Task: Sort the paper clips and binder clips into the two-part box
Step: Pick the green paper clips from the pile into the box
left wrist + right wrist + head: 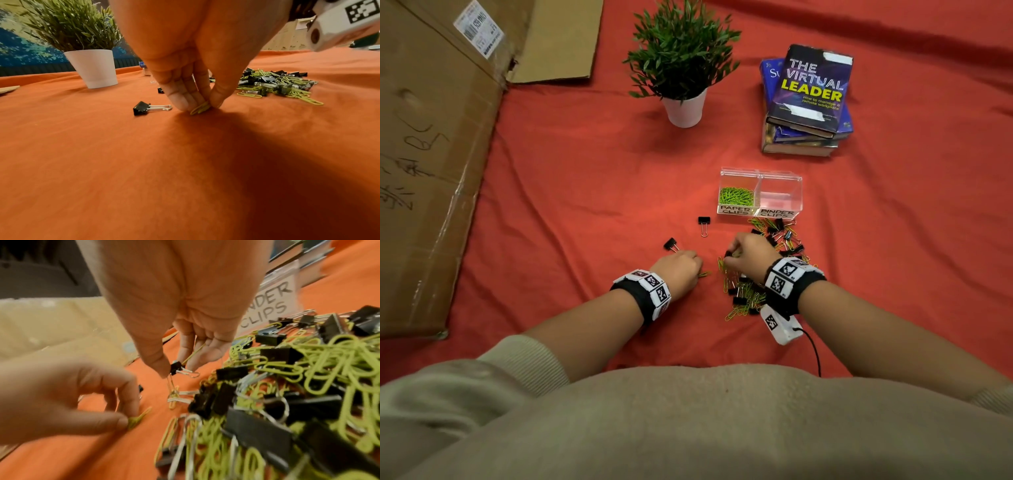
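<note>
Head view: mixed pile [763,267] under right hand [751,255] (left hand [678,270] beside).

Head view looks down from above; wrist views sit low, sharing the clip pile [275,84].

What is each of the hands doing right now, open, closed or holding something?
Left hand: pinching green paper clips against the red cloth.
Right hand: pinching a black binder clip lifted just beside the mixed pile.
</note>
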A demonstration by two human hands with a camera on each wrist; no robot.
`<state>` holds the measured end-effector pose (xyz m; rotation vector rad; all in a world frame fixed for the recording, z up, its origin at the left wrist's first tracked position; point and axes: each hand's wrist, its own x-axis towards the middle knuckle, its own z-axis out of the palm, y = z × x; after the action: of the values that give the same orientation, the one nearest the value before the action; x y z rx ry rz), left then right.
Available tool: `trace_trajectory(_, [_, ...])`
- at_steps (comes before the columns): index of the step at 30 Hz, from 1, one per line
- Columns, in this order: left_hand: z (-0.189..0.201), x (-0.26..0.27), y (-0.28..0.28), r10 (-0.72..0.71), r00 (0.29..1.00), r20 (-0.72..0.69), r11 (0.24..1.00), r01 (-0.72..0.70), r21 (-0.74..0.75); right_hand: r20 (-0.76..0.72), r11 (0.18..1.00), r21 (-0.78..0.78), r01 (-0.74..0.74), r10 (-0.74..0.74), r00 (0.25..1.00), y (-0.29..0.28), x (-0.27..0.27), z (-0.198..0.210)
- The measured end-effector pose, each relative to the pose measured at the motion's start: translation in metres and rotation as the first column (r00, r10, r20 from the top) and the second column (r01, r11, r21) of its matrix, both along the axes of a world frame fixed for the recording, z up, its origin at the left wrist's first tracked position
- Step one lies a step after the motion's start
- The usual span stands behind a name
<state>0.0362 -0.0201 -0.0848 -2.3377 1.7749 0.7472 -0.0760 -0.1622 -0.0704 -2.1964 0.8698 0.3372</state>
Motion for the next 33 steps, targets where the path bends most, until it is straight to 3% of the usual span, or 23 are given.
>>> trace_trajectory(6, [-0.001,-0.001,-0.002,0.057,0.998,-0.025,0.998,-0.058,-0.01,0.085,0.965,0.106,0.24,-0.249,0.965,-0.023,-0.002,0.001])
trace_trajectory(9, [-0.002,0.004,-0.006,0.209,0.958,-0.197,0.97,-0.229,-0.083,0.08,0.96,0.111,0.257,-0.266,0.961,-0.026,-0.004,0.0])
trace_trajectory(12, [0.001,0.008,-0.012,0.365,0.862,-0.353,0.884,-0.44,-0.16,0.087,0.964,0.081,0.254,-0.261,0.962,-0.026,-0.007,-0.001])
trace_trajectory(15, [0.003,0.01,-0.018,0.476,0.741,-0.474,0.795,-0.593,-0.127,0.091,0.983,0.026,0.183,-0.184,0.979,-0.023,-0.007,-0.003])
trace_trajectory(18, [0.0,0.012,-0.024,0.503,0.63,-0.592,0.745,-0.663,-0.072,0.084,0.995,-0.102,0.017,-0.008,0.996,-0.02,-0.002,-0.009])
trace_trajectory(22, [-0.003,0.012,-0.028,0.544,0.484,-0.685,0.687,-0.726,0.032,0.015,0.947,-0.235,-0.218,0.228,0.974,-0.014,0.007,-0.022])
trace_trajectory(26, [-0.001,0.011,-0.034,0.607,0.32,-0.728,0.601,-0.783,0.157,-0.056,0.9,-0.29,-0.326,0.324,0.944,-0.011,0.008,-0.029])
trace_trajectory(29, [0.0,0.011,-0.037,0.626,0.278,-0.729,0.576,-0.795,0.191,-0.049,0.874,-0.348,-0.338,0.344,0.938,-0.009,0.003,-0.031])
trace_trajectory(33, [-0.002,0.008,-0.04,0.648,0.321,-0.691,0.588,-0.788,0.185,-0.037,0.907,-0.302,-0.292,0.295,0.955,-0.012,0.001,-0.035])
